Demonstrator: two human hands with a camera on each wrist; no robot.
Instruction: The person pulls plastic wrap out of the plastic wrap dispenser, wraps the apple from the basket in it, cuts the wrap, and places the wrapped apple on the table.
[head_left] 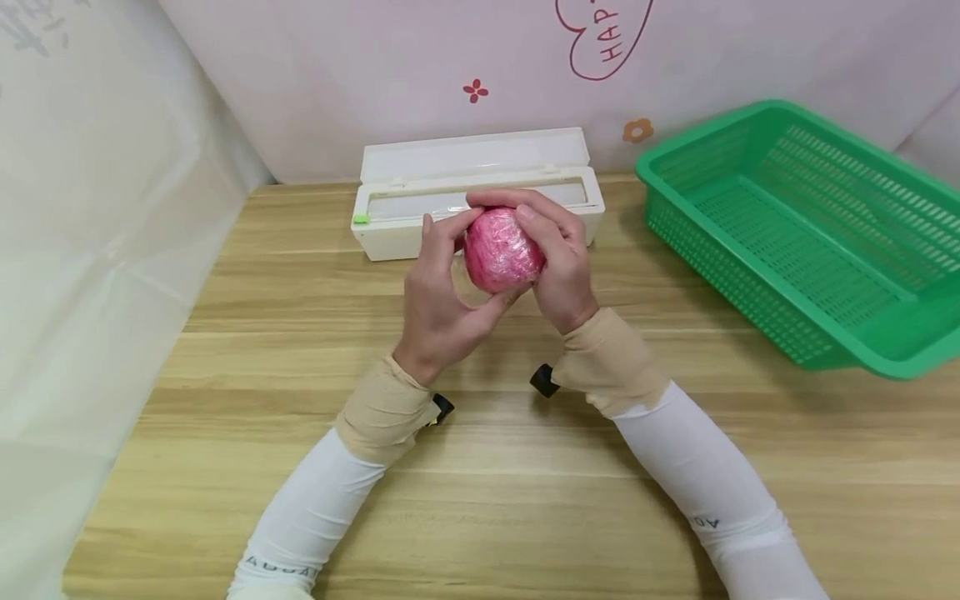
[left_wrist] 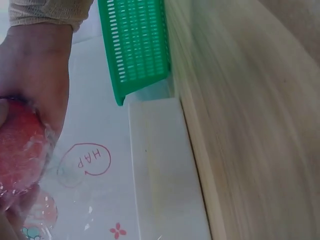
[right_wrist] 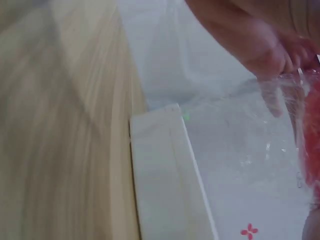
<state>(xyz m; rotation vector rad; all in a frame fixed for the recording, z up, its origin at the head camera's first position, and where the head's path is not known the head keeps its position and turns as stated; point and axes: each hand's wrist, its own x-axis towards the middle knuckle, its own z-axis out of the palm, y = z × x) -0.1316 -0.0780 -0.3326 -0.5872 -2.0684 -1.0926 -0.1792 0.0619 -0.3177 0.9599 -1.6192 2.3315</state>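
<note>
Both hands hold a round pinkish-red fruit (head_left: 501, 250), its kind unclear, above the wooden table. Clear cling film (right_wrist: 250, 135) covers its surface, wrinkled and shiny; in the wrist views loose film spreads out beside it. The left hand (head_left: 442, 296) curves round its left and lower side, fingers and thumb touching it. From the right and top, the right hand (head_left: 558, 258) grips it with bent fingers. Just behind the hands stands a white cling film box (head_left: 390, 242) with its lid (head_left: 472, 157) raised. The fruit's underside is hidden in the head view.
A green plastic basket (head_left: 750, 275) with slotted sides stands at the right. Behind the box hangs a pale printed cloth (head_left: 405, 75). The wooden tabletop (head_left: 247, 350) extends to both sides, with white sheeting (head_left: 97, 250) past its left edge.
</note>
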